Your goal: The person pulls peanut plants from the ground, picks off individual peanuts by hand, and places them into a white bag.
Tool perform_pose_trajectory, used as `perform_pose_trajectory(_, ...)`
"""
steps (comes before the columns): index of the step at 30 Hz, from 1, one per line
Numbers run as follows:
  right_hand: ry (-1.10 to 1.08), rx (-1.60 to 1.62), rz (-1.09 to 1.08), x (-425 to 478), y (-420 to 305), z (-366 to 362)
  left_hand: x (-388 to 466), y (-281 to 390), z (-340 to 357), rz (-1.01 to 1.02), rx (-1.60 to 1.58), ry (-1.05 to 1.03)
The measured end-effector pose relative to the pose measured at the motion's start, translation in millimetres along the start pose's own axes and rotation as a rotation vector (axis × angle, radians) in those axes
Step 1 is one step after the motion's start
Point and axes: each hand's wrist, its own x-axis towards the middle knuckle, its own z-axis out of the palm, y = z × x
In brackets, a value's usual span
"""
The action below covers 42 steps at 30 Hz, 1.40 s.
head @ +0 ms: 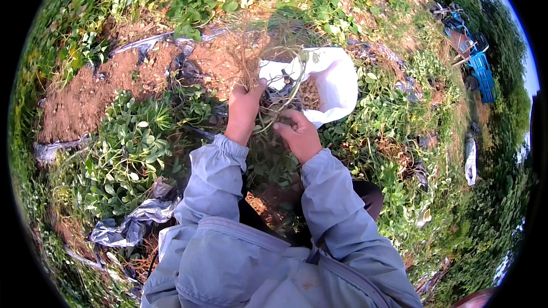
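Observation:
My left hand (246,105) grips an uprooted plant by the base of its roots (246,62), which fan out above the fingers. Green stems (278,113) of the plant hang between my two hands. Close to these stems, my right hand (303,136) has its thumb and fingers curled around a small pale pod (294,127), partly hidden by the fingers. Just beyond my right hand stands a white sack (340,81) with its mouth spread wide. Inside it lie many tan pods (310,94) that look like peanuts.
Low leafy plants (128,149) grow on both sides. Bare reddish soil (94,85) runs along torn plastic mulch film (147,45). Crumpled silver film (145,222) lies at the lower left. Farther off at the right are a blue cargo tricycle (479,64) and a white bundle (470,160).

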Motion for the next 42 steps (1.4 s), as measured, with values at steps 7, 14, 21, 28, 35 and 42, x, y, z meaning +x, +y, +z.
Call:
perform_pose_trajectory(7,-0.04,-0.033,0.102,1,3,-1,2,-8,2,0.02,0.066,0.031)
perform_pose_trajectory(14,-0.102,-0.272,0.029,-3,5,-13,2,-1,2,0.033,-0.052,0.044)
perform_pose_trajectory(21,-0.384,-0.619,-0.148,-23,-32,-7,2,0,3,0.204,0.061,0.079)
perform_pose_trajectory(28,-0.449,-0.346,-0.012,-25,-18,-20,-10,10,10,0.312,0.123,0.09)
perform_pose_trajectory(35,-0.272,-1.085,-0.342,-27,-21,-10,-3,0,6,0.395,0.403,0.148)
perform_pose_trajectory(42,-0.389,-1.296,-0.183,0,-7,-26,-11,-16,19,0.48,0.413,0.039)
